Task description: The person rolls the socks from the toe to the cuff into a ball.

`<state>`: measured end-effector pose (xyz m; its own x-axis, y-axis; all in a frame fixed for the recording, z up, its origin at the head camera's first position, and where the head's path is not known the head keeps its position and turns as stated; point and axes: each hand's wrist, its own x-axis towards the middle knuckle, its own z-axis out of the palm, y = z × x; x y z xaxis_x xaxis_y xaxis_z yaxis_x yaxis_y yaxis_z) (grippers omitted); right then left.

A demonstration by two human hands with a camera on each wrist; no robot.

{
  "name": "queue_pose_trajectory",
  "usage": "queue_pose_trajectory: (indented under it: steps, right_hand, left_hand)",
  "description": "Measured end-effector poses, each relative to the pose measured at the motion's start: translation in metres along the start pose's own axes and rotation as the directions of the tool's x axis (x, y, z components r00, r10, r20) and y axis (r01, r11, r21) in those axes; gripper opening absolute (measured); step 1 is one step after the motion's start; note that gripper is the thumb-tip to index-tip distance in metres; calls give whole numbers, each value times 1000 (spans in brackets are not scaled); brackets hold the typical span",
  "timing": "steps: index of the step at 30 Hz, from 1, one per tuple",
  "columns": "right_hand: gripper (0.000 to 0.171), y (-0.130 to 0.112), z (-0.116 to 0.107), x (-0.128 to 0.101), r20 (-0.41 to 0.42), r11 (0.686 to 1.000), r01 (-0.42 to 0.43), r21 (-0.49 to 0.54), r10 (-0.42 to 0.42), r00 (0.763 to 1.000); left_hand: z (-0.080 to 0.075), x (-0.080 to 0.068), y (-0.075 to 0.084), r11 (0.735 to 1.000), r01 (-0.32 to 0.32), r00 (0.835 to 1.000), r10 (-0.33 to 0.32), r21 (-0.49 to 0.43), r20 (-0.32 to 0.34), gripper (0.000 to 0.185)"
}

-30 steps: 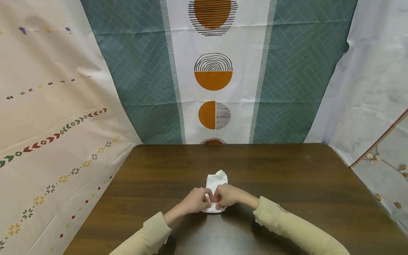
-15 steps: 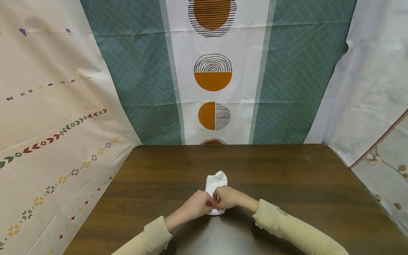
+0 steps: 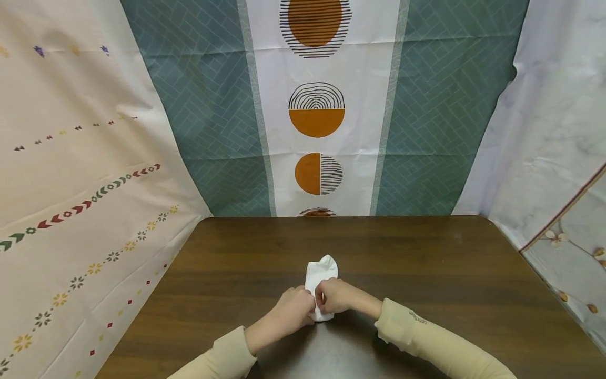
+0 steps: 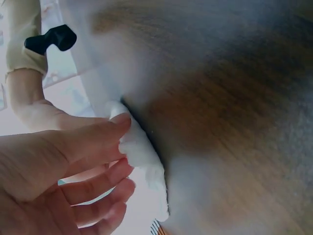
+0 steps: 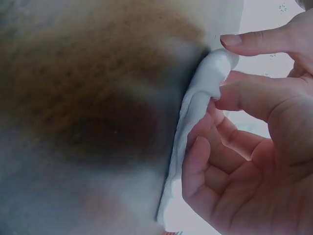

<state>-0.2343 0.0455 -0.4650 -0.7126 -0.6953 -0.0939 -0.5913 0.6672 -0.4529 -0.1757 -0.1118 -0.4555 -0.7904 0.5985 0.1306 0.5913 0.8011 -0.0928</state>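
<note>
Both hands pinch the near end of a white sock on the brown table: left hand and right hand side by side.

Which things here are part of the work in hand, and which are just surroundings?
In the work:
- white sock, lying on the table
- left hand, fingers pinching the sock's near end
- right hand, fingers pinching the same end

Surroundings:
- brown wooden table
- patterned cloth backdrop
- cream floral cloth at the left
</note>
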Motion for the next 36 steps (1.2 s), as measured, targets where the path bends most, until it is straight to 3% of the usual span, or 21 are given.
queue_pose_trajectory:
  steps: [7, 18, 24, 29, 36]
  right_hand:
    - [18, -2, 0, -1, 16, 1000, -26, 6, 26, 1000]
    - [17, -3, -1, -7, -40, 1000, 9, -18, -10, 999]
    - [12, -9, -1, -19, -116, 984, 121, -131, -137, 984]
    - [10, -12, -3, -24, -116, 979, 127, -158, -146, 982]
    - [15, -14, -1, -25, -114, 974, 123, -188, -146, 983]
  left_hand:
    - [1, 0, 2, 999, -46, 999, 46, -4, 4, 24]
    - [12, 7, -10, 977, -21, 999, 30, -214, 36, 18]
    - [15, 10, -16, 926, 23, 997, 9, -377, 82, 9]
    - [13, 12, -21, 874, 82, 992, -25, -479, 124, 4]
    - [11, 13, -22, 852, 106, 986, -23, -513, 166, 4]
